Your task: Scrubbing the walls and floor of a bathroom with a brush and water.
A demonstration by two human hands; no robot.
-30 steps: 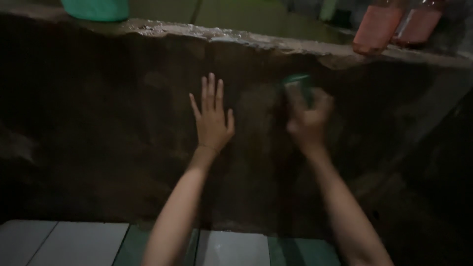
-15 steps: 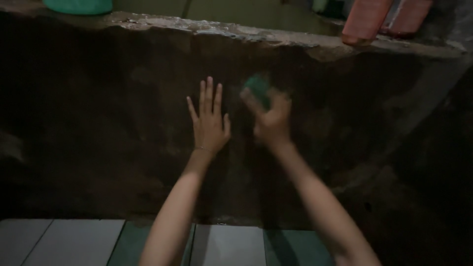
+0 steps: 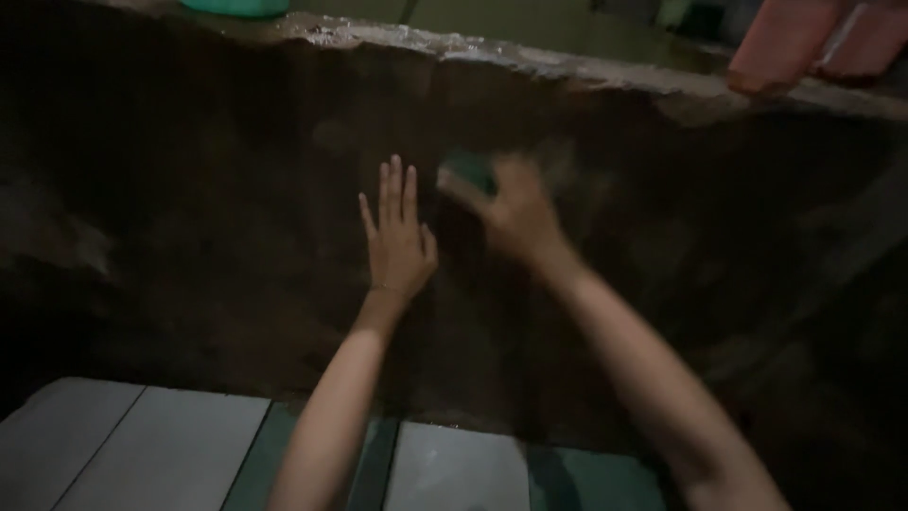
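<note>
Our left hand (image 3: 397,241) lies flat, fingers spread, on the dark wall (image 3: 189,218). Just beside it, our right hand (image 3: 515,213) grips a green sponge (image 3: 468,172) against the wall; blur hides its long axis.

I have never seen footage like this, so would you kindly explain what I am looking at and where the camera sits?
There is no machine here: the camera is worn on a person's head and looks down at their own bare arms. The left hand lies flat, fingers spread, against a dark, rough wall. The blurred right hand presses a small green pad, perhaps a sponge, to that wall. On the wet ledge above stand a green container and reddish bottles, all partly cut off. Pale and green floor tiles show below.
</note>
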